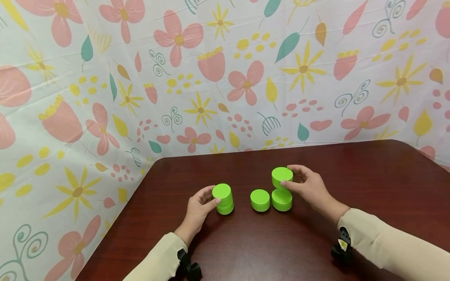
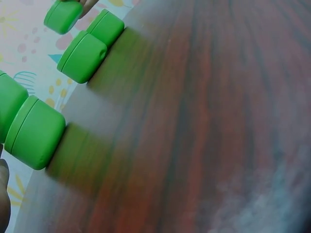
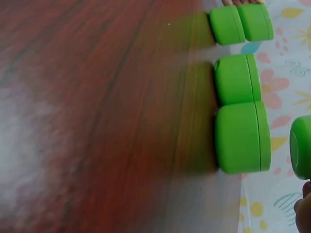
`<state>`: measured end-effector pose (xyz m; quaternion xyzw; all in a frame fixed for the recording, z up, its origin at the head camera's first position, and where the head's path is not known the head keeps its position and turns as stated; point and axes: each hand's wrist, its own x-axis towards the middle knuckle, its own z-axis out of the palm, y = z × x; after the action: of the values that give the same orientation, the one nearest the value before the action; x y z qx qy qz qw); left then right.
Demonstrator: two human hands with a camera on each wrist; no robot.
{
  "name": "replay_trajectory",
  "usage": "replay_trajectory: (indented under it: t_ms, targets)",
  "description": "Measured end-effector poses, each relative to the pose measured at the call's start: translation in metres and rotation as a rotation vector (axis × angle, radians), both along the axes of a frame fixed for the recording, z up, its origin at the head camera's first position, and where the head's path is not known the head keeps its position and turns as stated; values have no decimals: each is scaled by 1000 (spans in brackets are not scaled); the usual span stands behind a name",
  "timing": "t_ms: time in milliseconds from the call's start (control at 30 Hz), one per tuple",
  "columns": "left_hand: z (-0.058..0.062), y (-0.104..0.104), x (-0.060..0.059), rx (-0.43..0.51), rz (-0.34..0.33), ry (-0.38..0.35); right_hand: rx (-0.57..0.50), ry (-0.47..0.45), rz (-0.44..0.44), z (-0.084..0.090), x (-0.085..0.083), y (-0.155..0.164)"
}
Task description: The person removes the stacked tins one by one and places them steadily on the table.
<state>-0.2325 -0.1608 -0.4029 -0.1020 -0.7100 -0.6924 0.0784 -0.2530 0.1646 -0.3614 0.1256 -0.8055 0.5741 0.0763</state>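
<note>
Holding a green cylinder point(image 1: 282, 176) just above another green cylinder point(image 1: 282, 199), the right hand point(image 1: 309, 187) sits right of centre in the head view, fingers point(image 1: 298, 169) curled round the far side and thumb on the near side, pinching the piece; the held cylinder looks slightly raised off the lower one, though contact cannot be told for certain; a third, single cylinder point(image 1: 260, 200) stands on the dark red-brown surface point(image 1: 316, 242) just beside the lower one, to its left in the frame; further left, apart from these, a two-high stack point(image 1: 223, 198) stands upright, the left hand point(image 1: 198, 208) curled against its left side with thumb and fingertips on the upper piece; the left wrist view shows the stack point(image 2: 34, 131) at lower left of the frame, the single and lower cylinders in a row at upper left, and the held cylinder point(image 2: 63, 16) at the top edge, clear of the surface; the right wrist view shows the same row along the right side, the held cylinder point(image 3: 301, 145) cut off at the right edge; both forearms wear cream sleeves point(image 1: 386, 242); a floral cloth point(image 1: 140, 78) in pink, yellow and teal hangs behind and to the left of the surface.
</note>
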Motion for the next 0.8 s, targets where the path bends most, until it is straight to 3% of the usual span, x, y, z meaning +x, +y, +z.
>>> replay_trajectory:
  t_ms: [333, 800]
  targets:
    - [1, 0, 2, -4, 3, -6, -25, -9, -50, -6, 10, 19]
    - [2, -1, 3, 0, -1, -12, -86, 7, -42, -17, 20, 41]
